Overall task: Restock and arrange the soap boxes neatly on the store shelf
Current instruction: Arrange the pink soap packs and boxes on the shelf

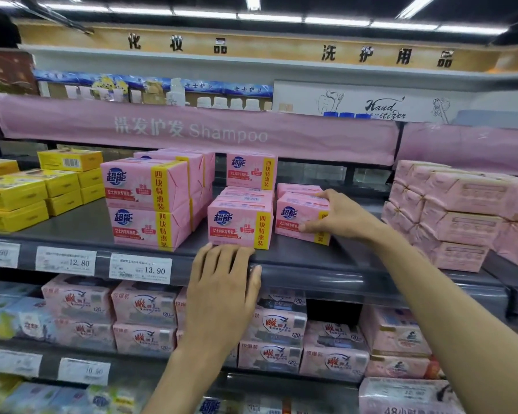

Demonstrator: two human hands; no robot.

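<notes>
middle shelf [326, 264], dark grey, holds the stock. left end: yellow boxes [18, 192] stacked in tiers. next right: a two-high stack of pink soap boxes [144, 201], with more of the same behind it. centre, near the front lip: front soap box [237, 224], further boxes lying flat behind it and one upright box [250, 170] above them at the far side. just right of it: right soap box [293, 218], slightly angled, another lying behind. far right: pale pink wrapped packs [461, 216] piled three high.

right hand [338, 215] is clamped on the right soap box, fingers over its top edge, thumb on the printed front face. left hand [222, 282] lies flat on the shelf's front lip, fingers straight, tips just before the front soap box; contact with it cannot be confirmed. hands are apart.

price labels [141, 268] on the lip read 12.80 and 13.90. lower shelf [48, 366] carries pink soap packs [144, 306] in two layers. pink banner [192, 130] above reads shampoo.
</notes>
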